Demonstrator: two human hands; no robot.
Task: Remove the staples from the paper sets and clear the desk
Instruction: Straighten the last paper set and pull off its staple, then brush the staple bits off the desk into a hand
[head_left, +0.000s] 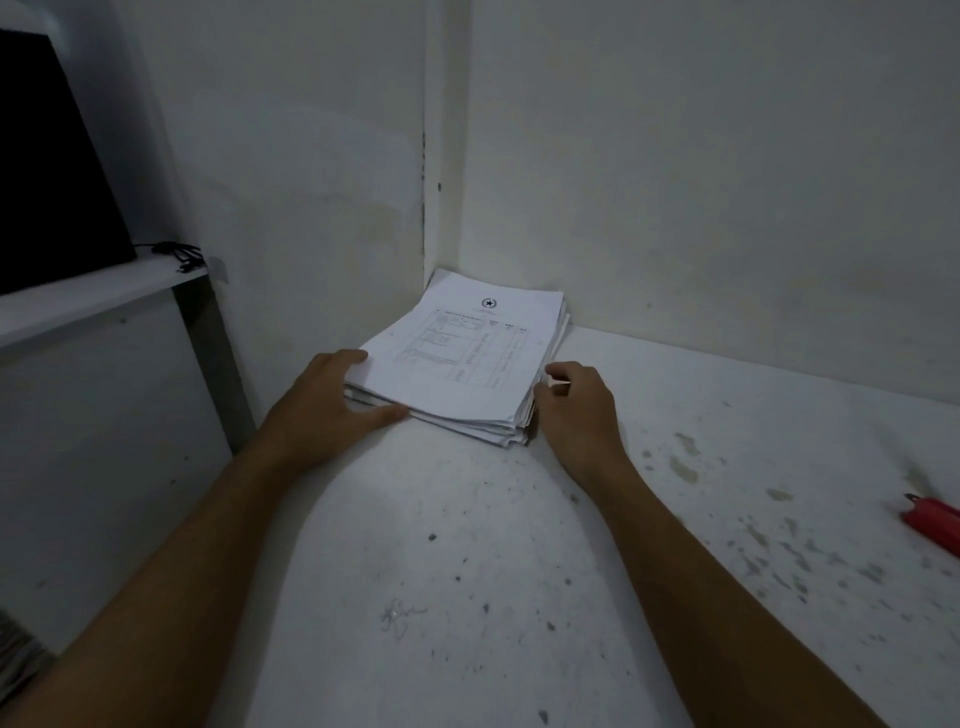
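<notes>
Bracing paper stack (462, 358) | left hand (332, 410) flat-fingered against one side, right hand (576, 405) curled at opposite edge (grip unclear) | risk: sheets fanned out if squeezed unevenly.

Top sheet of the paper stack (462, 358) bears a round star emblem and a printed table, its text too small to read.

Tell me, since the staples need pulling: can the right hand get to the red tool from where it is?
Probably yes. The right hand rests by the papers; bare desk lies between it and the red tool.
</notes>
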